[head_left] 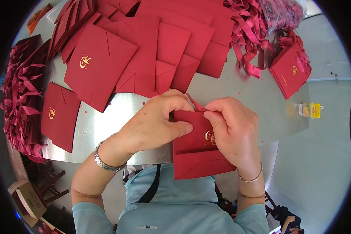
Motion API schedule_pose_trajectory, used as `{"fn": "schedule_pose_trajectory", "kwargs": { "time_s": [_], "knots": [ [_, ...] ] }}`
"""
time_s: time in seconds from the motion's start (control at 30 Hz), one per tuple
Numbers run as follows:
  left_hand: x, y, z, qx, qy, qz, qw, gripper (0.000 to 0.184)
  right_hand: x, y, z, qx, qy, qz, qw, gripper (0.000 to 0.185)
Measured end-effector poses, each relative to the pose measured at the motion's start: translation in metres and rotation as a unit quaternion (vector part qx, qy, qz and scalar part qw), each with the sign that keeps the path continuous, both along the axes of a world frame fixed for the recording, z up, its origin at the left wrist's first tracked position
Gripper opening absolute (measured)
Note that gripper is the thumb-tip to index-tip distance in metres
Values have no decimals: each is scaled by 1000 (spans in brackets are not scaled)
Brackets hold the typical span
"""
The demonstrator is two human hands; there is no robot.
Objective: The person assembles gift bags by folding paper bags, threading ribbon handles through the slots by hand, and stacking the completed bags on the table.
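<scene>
A red paper gift bag (195,162) with a gold logo lies folded flat, its lower end reaching past the table's near edge. My left hand (156,121) grips the bag's upper left edge, thumb on the front face and fingers behind. At the top edge, my right hand (234,126) pinches a red ribbon (197,106) between thumb and forefinger. Part of the gold logo is covered by the right hand. Beyond both hands, several more flat red bags (101,64) overlap in a spread pile.
Loose red ribbons (249,43) lie at the back right, beside a plastic-wrapped bundle (282,15). A stack of ribboned bags (288,70) sits at the right, another (23,101) at the left. A small yellow packet (315,110) is farther right. A cardboard box (29,201) stands below, left.
</scene>
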State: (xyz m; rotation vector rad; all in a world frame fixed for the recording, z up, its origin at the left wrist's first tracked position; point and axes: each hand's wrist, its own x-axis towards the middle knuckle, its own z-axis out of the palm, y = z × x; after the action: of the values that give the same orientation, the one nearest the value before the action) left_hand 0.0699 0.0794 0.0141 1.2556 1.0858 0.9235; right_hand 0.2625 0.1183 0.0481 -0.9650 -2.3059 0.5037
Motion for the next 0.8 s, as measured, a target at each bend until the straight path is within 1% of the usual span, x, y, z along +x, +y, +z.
{"fn": "schedule_pose_trajectory", "kwargs": {
  "time_s": [0.07, 0.1, 0.17, 0.2, 0.27, 0.4, 0.47, 0.5, 0.53, 0.57, 0.6, 0.63, 0.7, 0.73, 0.77, 0.8],
  "knots": [
    [-4, 3, 6, -12, 54, -46, 997, 21, -1, -1, -1, 10, -3, 9, 1000, 16],
    [-5, 2, 4, -14, 54, -44, 998, 21, -2, -1, -2, 21, -5, 15, 1000, 15],
    [-6, 2, 0, 2, 17, -48, 999, 21, -3, -2, -2, 18, -4, 15, 1000, 16],
    [-6, 3, 1, 2, 16, -48, 999, 21, -3, -2, -1, 17, -4, 14, 1000, 16],
    [-7, 3, 3, -37, -12, -57, 998, 21, -3, -3, 1, 17, -8, 18, 1000, 16],
    [-4, 1, 1, -37, -28, -42, 998, 21, -1, -1, 1, 27, -29, 21, 999, 16],
    [-1, 0, 0, -51, -67, -5, 996, 20, 1, -1, 0, 35, -22, 22, 999, 16],
    [-1, 0, 1, -52, -67, -4, 996, 20, 1, -1, 0, 41, -15, 23, 999, 17],
    [0, 0, 4, -75, -53, -3, 996, 21, 1, -2, 1, 41, -15, 24, 999, 17],
    [0, 0, 6, -99, -40, -2, 994, 23, 0, -4, 3, 73, -13, 23, 997, 18],
    [1, 0, 6, -99, -40, 0, 994, 23, 0, -6, 5, 105, -11, 23, 994, 19],
    [2, -1, 6, -102, -48, 8, 994, 23, 3, -6, 7, 171, -64, 47, 982, 20],
    [3, -2, 5, -104, -56, 18, 993, 23, 1, -10, 12, 199, -122, 67, 970, 21],
    [3, -2, 4, -97, -47, 18, 994, 22, 1, -13, 12, 196, -147, 66, 967, 22],
    [3, -3, 3, -89, -39, 18, 995, 21, 1, -15, 12, 196, -148, 67, 967, 22],
    [4, -3, 3, -89, -39, 19, 995, 21, 2, -16, 11, 157, -149, 46, 975, 20]
  ]
}}
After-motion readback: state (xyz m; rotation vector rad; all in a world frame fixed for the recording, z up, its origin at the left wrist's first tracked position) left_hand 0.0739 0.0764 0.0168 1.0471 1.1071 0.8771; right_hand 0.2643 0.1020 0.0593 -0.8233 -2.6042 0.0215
